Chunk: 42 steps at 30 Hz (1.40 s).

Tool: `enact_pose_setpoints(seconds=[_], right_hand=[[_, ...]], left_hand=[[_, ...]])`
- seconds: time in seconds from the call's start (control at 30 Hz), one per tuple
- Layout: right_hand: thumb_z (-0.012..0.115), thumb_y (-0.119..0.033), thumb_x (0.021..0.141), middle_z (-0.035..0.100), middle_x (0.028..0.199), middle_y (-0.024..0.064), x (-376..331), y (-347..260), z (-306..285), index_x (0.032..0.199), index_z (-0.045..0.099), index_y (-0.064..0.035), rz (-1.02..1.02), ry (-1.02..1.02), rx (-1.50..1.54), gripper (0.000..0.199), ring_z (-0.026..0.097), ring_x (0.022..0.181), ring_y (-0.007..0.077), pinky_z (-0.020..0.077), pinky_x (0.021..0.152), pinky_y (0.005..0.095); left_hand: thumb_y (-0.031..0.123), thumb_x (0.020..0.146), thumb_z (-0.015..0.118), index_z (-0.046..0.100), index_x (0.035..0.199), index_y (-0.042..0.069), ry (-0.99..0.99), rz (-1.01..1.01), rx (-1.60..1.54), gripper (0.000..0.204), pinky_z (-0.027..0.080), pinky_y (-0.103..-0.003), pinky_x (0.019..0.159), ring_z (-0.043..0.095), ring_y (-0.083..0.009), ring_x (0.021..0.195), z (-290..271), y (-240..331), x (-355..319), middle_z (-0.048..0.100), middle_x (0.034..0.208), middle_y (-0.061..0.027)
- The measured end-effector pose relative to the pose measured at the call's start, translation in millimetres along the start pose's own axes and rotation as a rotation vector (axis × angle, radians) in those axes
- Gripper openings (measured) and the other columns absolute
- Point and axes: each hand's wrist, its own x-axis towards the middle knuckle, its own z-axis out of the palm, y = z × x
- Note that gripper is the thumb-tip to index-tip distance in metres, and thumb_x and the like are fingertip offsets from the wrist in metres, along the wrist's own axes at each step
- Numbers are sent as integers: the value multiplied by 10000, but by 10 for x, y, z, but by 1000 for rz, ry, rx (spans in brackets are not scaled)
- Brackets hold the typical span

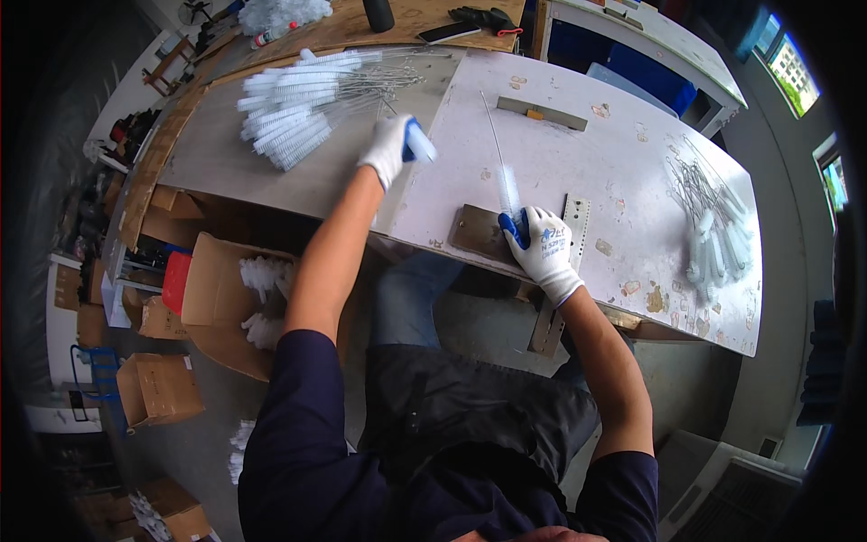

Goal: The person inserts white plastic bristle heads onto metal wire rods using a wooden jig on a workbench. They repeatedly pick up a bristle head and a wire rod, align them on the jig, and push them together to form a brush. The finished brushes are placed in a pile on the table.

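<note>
My left hand (386, 152), in a white glove with a blue palm, is closed around a white bristle brush (421, 144) beside the large pile of brushes (289, 113). That brush is slightly blurred. My right hand (547, 253), gloved the same way, grips the bristle end of another white wire-stemmed brush (508, 188) near the table's front edge. Its thin wire stem points away from me. Just left of the right hand, and partly under it, lies a flat metal block (481, 232). A perforated metal strip (575, 217) lies to its right.
A second bunch of brushes (720, 239) lies on the table's right side. Farther back sits a metal bar (542, 114) with a yellowish piece. Below the table's left side stands an open cardboard box (217, 303) holding white brushes. A dark phone (449, 33) rests at the back.
</note>
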Motion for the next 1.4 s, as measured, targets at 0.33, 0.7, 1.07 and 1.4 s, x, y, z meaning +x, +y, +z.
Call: enact_pose_setpoints(seconds=[0.33,0.7,1.07,1.4], right_hand=[[720,-393,864,692,853,128,65,-51,37,832,625,-79,-21,19,25,330,676,834,340,528,751,453],[732,-376,839,679,835,120,116,-104,65,828,623,-85,-50,10,45,311,672,829,332,529,750,451],[713,-388,869,673,817,130,23,21,-29,814,612,-77,8,-14,7,331,665,809,340,524,735,450],[707,-380,878,677,808,136,29,34,-10,806,611,-79,-11,19,6,324,667,789,351,525,727,459]], left_hand=[[272,817,579,743,960,13,156,318,1152,338,546,-461,805,712,-400,858,-601,21,96,733,971,-237],[152,828,532,751,1006,53,160,671,1591,299,524,-456,929,644,-416,1090,-1289,203,675,677,1184,-209],[163,935,574,751,1034,142,432,1004,2139,204,485,-479,911,638,-272,1060,-852,953,371,674,1073,-79],[132,929,551,730,1161,77,395,929,2294,298,419,-484,1013,611,-319,1128,-825,979,222,672,1126,-129]])
